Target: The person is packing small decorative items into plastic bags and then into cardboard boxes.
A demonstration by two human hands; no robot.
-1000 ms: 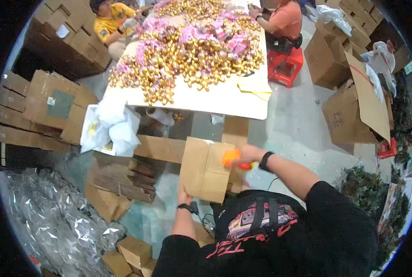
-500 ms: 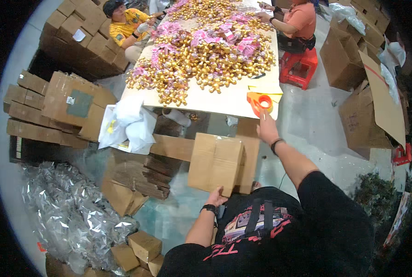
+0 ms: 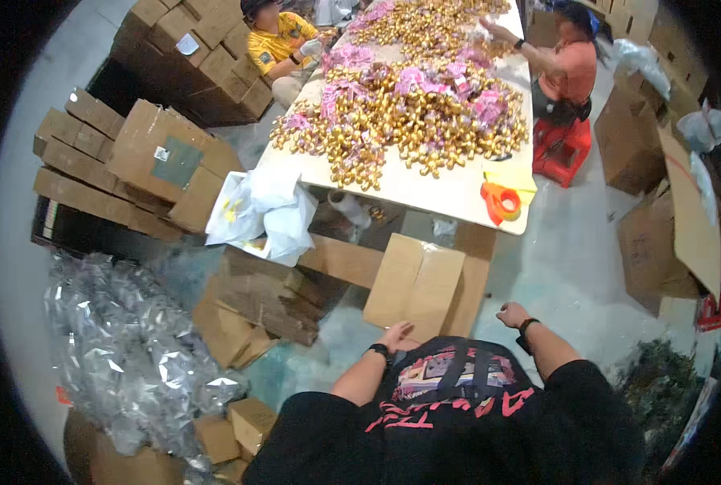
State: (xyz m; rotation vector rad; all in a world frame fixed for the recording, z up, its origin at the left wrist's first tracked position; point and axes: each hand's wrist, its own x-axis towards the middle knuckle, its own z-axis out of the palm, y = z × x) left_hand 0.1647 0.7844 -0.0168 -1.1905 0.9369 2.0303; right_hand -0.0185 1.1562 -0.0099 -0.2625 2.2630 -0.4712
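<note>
A taped cardboard box [image 3: 415, 279] stands tilted in front of me, just short of the table's near edge. My left hand [image 3: 396, 335] grips its lower near edge, the fingers lying along the cardboard. Out to the right of the box, my right hand [image 3: 514, 315] is closed in the air with bent fingers; whatever it may hold is hidden. An orange tape dispenser [image 3: 502, 204] lies on the table's near right corner, beside a yellow sheet [image 3: 512, 176], away from both hands.
Gold bead-like ornaments [image 3: 433, 121] and pink tags cover the table [image 3: 457, 206]. Two people sit at its far sides, one on a red stool [image 3: 561, 153]. A white bin with bags [image 3: 267, 214], flattened cardboard [image 3: 271, 299], silvery plastic [image 3: 134, 364] and stacked cartons [image 3: 94, 162] fill the left.
My right hand has drawn back from the tape dispenser toward my body and is now closed. The left hand stays at the box. The whole view has shifted, with the table further right.
</note>
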